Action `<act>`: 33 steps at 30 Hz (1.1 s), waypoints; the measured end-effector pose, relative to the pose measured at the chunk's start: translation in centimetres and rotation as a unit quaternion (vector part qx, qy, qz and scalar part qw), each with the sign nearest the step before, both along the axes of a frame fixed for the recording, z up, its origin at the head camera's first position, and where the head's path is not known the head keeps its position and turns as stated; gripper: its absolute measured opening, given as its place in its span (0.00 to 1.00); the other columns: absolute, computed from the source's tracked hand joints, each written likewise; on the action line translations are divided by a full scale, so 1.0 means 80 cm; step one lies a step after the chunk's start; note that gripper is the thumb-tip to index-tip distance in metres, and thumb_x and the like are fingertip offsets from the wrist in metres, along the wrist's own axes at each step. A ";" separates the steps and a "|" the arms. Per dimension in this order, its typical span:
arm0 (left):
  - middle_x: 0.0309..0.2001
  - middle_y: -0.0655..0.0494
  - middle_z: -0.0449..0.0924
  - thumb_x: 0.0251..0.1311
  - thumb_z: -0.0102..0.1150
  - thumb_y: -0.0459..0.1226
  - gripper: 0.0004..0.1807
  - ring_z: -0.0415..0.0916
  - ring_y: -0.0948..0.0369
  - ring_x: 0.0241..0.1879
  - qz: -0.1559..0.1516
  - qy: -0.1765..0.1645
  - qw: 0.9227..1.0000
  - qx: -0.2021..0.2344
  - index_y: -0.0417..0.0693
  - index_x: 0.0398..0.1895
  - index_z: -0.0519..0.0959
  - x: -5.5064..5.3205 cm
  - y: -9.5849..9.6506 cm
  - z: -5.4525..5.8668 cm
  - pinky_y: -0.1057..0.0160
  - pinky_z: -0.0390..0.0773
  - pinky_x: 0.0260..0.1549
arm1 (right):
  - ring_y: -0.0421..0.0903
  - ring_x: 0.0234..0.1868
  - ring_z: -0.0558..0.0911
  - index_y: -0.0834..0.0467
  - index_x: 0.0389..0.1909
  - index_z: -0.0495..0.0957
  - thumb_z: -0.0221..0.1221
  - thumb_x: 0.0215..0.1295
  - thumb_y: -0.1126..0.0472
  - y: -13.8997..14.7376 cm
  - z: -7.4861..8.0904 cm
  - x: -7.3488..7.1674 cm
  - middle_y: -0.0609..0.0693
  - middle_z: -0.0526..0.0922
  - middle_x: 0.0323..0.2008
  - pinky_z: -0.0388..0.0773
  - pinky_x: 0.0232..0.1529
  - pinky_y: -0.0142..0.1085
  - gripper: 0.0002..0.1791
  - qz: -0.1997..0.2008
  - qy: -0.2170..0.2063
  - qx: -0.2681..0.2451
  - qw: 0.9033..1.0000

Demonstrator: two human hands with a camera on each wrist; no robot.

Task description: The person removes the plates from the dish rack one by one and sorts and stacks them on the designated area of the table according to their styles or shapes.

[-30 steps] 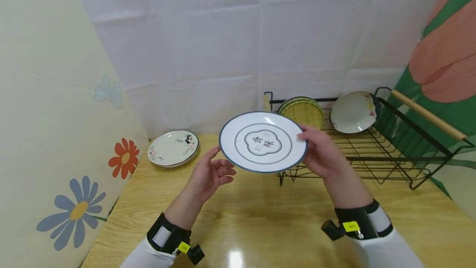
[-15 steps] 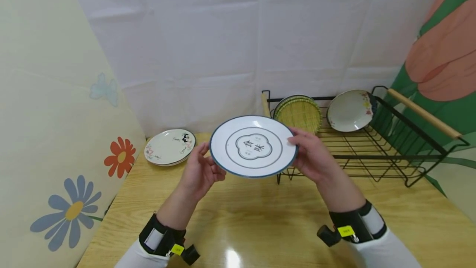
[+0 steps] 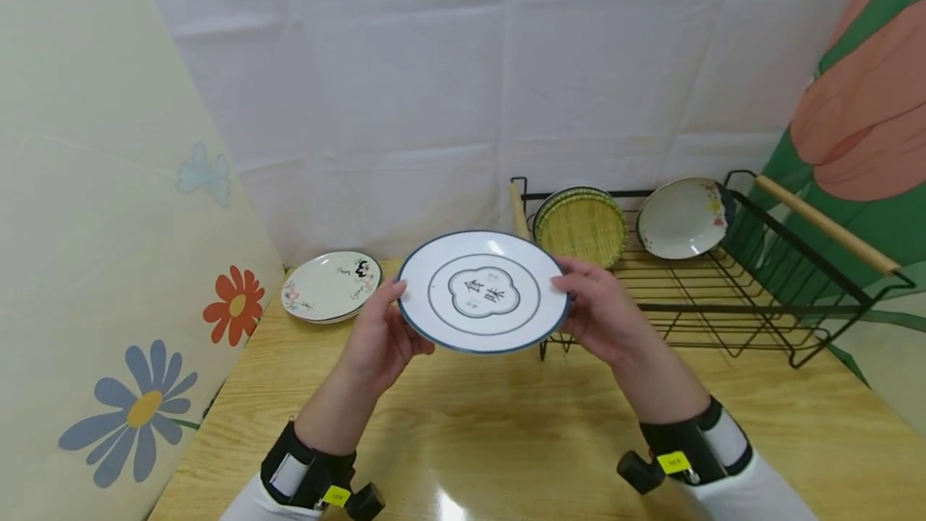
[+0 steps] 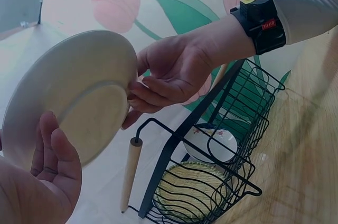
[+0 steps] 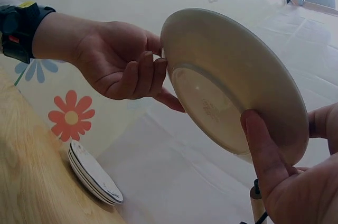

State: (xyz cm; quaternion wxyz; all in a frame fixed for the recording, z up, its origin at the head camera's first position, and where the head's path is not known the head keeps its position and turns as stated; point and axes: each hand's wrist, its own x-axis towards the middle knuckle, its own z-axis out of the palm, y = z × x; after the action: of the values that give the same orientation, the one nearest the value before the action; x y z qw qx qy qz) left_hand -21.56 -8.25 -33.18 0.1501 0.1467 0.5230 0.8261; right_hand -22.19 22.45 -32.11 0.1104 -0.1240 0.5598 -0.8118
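Note:
A white plate (image 3: 463, 324) with a blue rim and dark characters at its centre is held up over the table, tilted so its face shows in the head view. My left hand (image 3: 379, 340) grips its left edge, thumb on the rim and fingers beneath. On the opposite edge my right hand (image 3: 600, 312) pinches the plate, its thumb on top. Both wrist views show the plate's plain underside (image 5: 206, 97); there the fingers (image 4: 50, 145) of my left hand lie against it from below.
A black wire dish rack (image 3: 723, 308) with wooden handles stands at the right. It holds a green woven-looking round plate (image 3: 582, 227) and a floral dish (image 3: 680, 219). Several stacked floral plates (image 3: 325, 288) lie at the left on the wooden table (image 3: 492, 432).
My left hand, loose beside the plate earlier, has closed on its left edge. The plate has moved left and slightly down, away from the rack, with my right hand still gripping it.

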 end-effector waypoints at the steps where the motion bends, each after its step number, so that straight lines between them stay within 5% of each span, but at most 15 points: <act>1: 0.35 0.63 0.91 0.81 0.30 0.49 0.25 0.84 0.66 0.25 0.001 0.002 1.000 -0.001 0.54 0.74 0.61 0.000 0.000 0.000 0.69 0.84 0.30 | 0.41 0.33 0.88 0.63 0.74 0.62 0.51 0.78 0.65 0.000 -0.001 0.000 0.51 0.87 0.46 0.86 0.33 0.30 0.27 0.003 0.001 0.000 1.000; 10: 0.41 0.60 0.92 0.82 0.29 0.46 0.27 0.89 0.65 0.30 -0.027 0.008 1.000 0.002 0.47 0.78 0.55 -0.006 -0.006 -0.001 0.66 0.86 0.28 | 0.41 0.34 0.90 0.62 0.73 0.67 0.47 0.79 0.66 0.001 -0.008 -0.003 0.51 0.89 0.46 0.87 0.33 0.32 0.24 0.058 0.027 -0.006 0.998; 19: 0.46 0.57 0.91 0.80 0.27 0.38 0.28 0.90 0.63 0.34 -0.054 0.022 0.998 0.011 0.44 0.80 0.52 -0.009 -0.010 0.000 0.64 0.88 0.31 | 0.41 0.35 0.90 0.65 0.78 0.58 0.47 0.82 0.59 0.000 -0.009 -0.005 0.49 0.90 0.46 0.87 0.34 0.33 0.29 0.052 0.026 0.008 0.998; 26: 0.51 0.56 0.89 0.79 0.26 0.36 0.30 0.90 0.62 0.35 -0.064 0.034 0.997 0.018 0.47 0.82 0.50 -0.008 -0.013 0.002 0.63 0.88 0.32 | 0.41 0.35 0.90 0.55 0.66 0.75 0.45 0.83 0.54 0.001 -0.010 -0.006 0.50 0.91 0.42 0.87 0.34 0.33 0.20 0.065 0.041 -0.005 0.997; 33: 0.53 0.56 0.88 0.77 0.26 0.34 0.31 0.90 0.62 0.36 -0.065 0.041 0.996 0.033 0.49 0.82 0.47 -0.010 -0.016 0.004 0.63 0.88 0.34 | 0.45 0.33 0.92 0.57 0.55 0.81 0.41 0.85 0.52 -0.002 -0.011 -0.007 0.52 0.92 0.36 0.88 0.35 0.38 0.21 0.094 0.060 -0.028 0.993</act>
State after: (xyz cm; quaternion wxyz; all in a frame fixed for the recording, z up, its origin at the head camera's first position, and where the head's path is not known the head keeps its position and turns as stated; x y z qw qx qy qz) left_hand -22.37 -9.50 -32.82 0.1765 0.2193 0.4904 0.8248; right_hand -22.75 22.32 -32.96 0.1484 -0.2276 0.5288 -0.8041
